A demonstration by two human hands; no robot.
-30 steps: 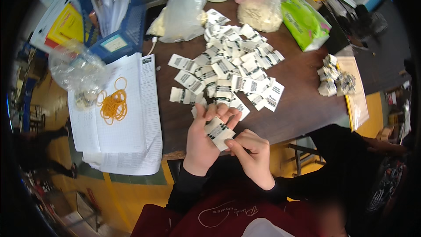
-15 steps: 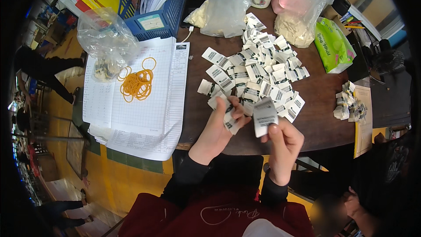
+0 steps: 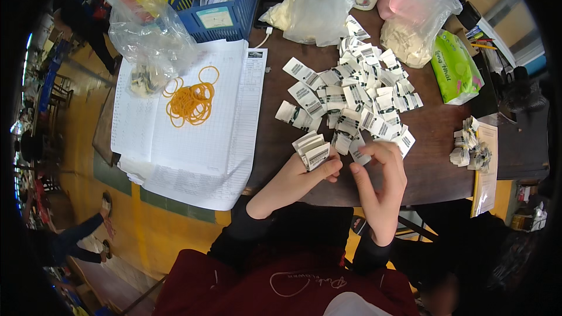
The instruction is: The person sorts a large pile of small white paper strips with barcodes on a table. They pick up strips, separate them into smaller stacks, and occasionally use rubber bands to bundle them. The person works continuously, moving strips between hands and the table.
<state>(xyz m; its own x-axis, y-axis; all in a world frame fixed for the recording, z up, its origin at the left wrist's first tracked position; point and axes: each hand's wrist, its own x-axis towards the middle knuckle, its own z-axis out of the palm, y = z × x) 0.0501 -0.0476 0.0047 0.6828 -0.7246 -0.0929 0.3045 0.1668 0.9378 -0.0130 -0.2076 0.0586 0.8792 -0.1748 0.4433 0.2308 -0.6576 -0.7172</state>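
Note:
A small stack of white printed fabric labels (image 3: 312, 151) is gripped in my left hand (image 3: 295, 177), its thumb folded across the lower end. My right hand (image 3: 383, 182) is just to the right, thumb and fingers apart with nothing between them. Its fingertips hover at or over a single label (image 3: 359, 152) at the near edge of the pile; whether they touch it I cannot tell. Beyond both hands spreads a loose pile of such labels (image 3: 351, 96), many folded or in small bundles, on the dark brown table (image 3: 272, 164).
Left lies an open grid notebook (image 3: 181, 152) bearing orange rubber bands (image 3: 190, 104) and a clear bag (image 3: 149, 41). A blue file basket (image 3: 219, 20), stuffed plastic bags (image 3: 319, 14) and a green tissue pack (image 3: 456, 70) stand behind. Bundled labels (image 3: 465, 146) sit far right.
My right hand has let go of the label it pinched and spread its fingers. The labels in my left hand now stand as a stack facing up. The view has shifted slightly.

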